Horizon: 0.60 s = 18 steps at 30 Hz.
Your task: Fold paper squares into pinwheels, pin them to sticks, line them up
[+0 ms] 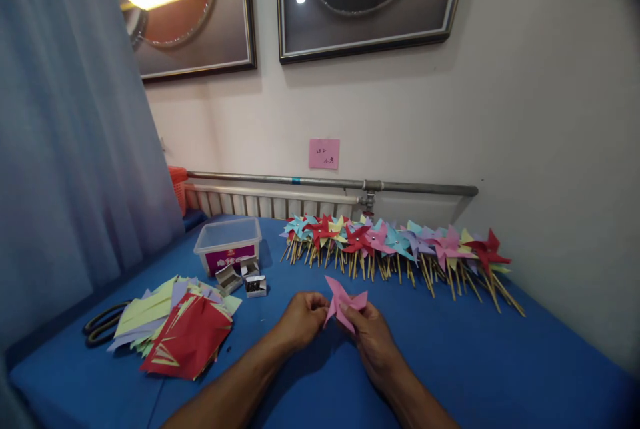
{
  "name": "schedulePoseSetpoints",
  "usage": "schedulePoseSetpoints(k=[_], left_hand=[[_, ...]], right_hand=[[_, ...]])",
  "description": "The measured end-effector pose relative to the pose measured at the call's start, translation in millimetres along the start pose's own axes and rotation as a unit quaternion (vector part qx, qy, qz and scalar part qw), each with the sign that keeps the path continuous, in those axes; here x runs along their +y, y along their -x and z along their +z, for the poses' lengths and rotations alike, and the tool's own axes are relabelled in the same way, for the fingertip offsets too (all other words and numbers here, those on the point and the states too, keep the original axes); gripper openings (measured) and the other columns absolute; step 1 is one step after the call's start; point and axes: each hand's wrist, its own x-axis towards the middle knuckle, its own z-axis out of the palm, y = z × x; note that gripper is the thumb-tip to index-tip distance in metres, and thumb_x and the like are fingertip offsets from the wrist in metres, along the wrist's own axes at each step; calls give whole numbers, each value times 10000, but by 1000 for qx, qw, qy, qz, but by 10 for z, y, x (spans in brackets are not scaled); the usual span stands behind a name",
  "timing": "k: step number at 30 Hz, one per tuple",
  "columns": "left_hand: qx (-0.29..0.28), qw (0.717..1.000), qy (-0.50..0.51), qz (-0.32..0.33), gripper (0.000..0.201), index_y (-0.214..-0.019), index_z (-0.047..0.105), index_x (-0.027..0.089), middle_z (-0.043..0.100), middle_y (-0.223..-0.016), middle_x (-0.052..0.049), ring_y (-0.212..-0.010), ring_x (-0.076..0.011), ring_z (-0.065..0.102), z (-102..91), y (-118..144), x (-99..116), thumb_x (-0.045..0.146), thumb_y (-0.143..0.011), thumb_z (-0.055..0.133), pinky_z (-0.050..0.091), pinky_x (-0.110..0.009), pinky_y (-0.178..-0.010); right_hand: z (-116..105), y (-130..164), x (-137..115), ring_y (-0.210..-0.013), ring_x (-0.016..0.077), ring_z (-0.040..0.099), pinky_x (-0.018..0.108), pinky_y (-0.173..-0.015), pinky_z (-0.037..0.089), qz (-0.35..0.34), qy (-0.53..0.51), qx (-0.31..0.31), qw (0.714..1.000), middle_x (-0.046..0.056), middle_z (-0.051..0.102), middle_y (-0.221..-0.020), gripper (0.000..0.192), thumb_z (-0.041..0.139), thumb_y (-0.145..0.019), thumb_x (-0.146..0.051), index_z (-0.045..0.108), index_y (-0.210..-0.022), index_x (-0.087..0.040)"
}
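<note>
Both hands met just above the blue worktop (450, 362), sharing one pink paper pinwheel head (344, 301). The left hand (303, 318) had its grip pinched narrow on the paper's left edge, thumb and fingertips closed over it. The right hand (373, 336) held the lower right part of the same piece, its grip also closed on the paper, with one folded point sticking up above the fingers and another jutting out to the right. The paper was lifted clear of the cloth, between the two hands.

Beyond the grip, farther from the person, a long row of finished pinwheels (400, 246) on wooden sticks lay along the worktop's far side, in red, pink, teal, yellow and lilac, overlapping one another. To the left of the grip and well apart from it, a loose pile of cut coloured paper sheets (180, 329) was spread out, red ones on top nearest the person, pale yellow and lilac behind. Past that pile's left edge lay a pair of dark-handled scissors (103, 326), partly hidden under the sheets. Beyond and left of the grip stood a clear plastic tub (229, 242) with a lid, and just in front of it a few small open cardboard boxes (245, 279); what they held was too small to tell.
</note>
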Motion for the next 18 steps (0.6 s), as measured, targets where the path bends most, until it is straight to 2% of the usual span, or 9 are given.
schedulePoseSetpoints(k=[9,14,18], left_hand=[[1,1000,7,-15,69,-620,541,197,483,-495,66,-410,-82,381,-50,9,19,202,-688,544,283,-232,-459],[-6,1000,5,-11,56,-633,548,194,495,-495,62,-418,-88,387,-56,14,25,198,-684,526,272,-235,-461],[-5,1000,8,-9,62,-632,548,192,494,-507,62,-438,-86,392,-49,14,29,207,-692,547,287,-235,-476]], right_hand=[[-9,-9,27,-667,223,673,323,-643,507,-1,16,0,1000,27,735,-704,446,911,-570,-455,709,-859,-182],[-15,-18,31,-635,199,648,307,-631,497,-4,29,9,1000,9,718,-680,428,904,-580,-459,706,-842,-184],[-26,-19,46,-687,211,671,311,-657,508,-3,28,2,1000,19,736,-725,420,889,-613,-458,710,-879,-187]])
